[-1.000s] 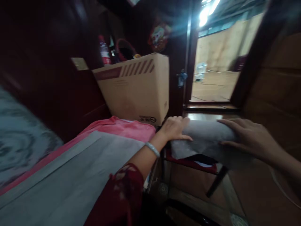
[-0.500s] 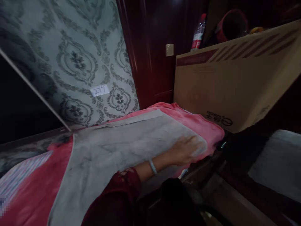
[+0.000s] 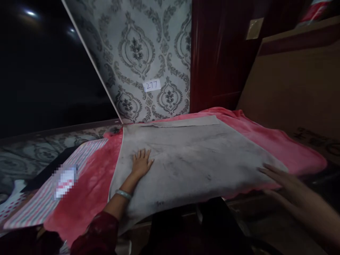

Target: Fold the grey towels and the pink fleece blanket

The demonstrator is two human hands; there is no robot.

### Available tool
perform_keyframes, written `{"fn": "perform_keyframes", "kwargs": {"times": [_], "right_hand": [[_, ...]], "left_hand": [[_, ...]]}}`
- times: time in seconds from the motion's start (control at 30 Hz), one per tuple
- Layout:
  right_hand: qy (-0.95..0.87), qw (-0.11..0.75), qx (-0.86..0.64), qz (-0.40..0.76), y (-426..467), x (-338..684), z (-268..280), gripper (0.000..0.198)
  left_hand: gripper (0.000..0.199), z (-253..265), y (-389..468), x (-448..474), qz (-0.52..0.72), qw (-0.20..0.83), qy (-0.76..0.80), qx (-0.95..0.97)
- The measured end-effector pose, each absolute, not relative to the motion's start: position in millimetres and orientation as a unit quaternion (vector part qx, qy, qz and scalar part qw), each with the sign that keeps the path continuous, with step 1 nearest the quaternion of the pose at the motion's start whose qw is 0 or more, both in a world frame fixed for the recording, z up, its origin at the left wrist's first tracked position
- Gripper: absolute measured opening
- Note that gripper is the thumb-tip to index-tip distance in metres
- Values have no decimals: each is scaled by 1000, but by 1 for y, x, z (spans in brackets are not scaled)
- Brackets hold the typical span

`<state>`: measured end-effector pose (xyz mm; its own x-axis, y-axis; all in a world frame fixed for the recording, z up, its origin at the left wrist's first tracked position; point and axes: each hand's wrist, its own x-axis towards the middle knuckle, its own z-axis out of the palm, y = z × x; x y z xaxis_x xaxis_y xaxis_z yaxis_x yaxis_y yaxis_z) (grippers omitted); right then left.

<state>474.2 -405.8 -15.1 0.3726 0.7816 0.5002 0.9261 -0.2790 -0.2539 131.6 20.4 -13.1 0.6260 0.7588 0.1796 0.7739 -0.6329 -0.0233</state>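
Observation:
A grey cloth (image 3: 191, 156) lies spread over a pink-red blanket (image 3: 289, 145), with a few creases and a narrow folded strip along its far edge. My left hand (image 3: 141, 163) rests flat near the cloth's left side, fingers spread, a bracelet on the wrist. At the cloth's near right corner is my right hand (image 3: 289, 187), smeared by motion, its fingers stretched out and holding nothing I can see. Whether it touches the cloth I cannot tell.
A striped cloth (image 3: 87, 156) lies at the left beside the blanket. Behind stand a dark screen (image 3: 53, 71), patterned wallpaper (image 3: 138, 46) with a "277" label (image 3: 152, 85), and a dark red panel (image 3: 215, 53). A cardboard box (image 3: 297, 85) stands at the right.
My view has turned left. My left hand has moved from the cloth's right end to its left side. My right hand has come into view at the right.

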Motion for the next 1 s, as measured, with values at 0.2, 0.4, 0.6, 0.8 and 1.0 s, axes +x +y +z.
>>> {"fn": "perform_keyframes", "kwargs": {"times": [0.2, 0.4, 0.6, 0.8, 1.0], "right_hand": [[-647, 224, -727, -50, -247, 461, -30, 59], [-597, 117, -792, -48, -166, 445, -60, 62], [-594, 87, -799, -45, -165, 455, -89, 69], [-594, 101, -796, -57, -167, 458, -94, 71], [-588, 84, -802, -53, -164, 453, -91, 71]], "left_hand": [[60, -24, 15, 128, -74, 46, -429, -899], [63, -25, 11, 126, -51, 35, -446, -893], [68, -26, 17, 116, -45, 22, -475, -879], [72, -18, 43, 63, -17, 19, -586, -810], [66, -18, 52, 30, -29, 63, -645, -761]]}}
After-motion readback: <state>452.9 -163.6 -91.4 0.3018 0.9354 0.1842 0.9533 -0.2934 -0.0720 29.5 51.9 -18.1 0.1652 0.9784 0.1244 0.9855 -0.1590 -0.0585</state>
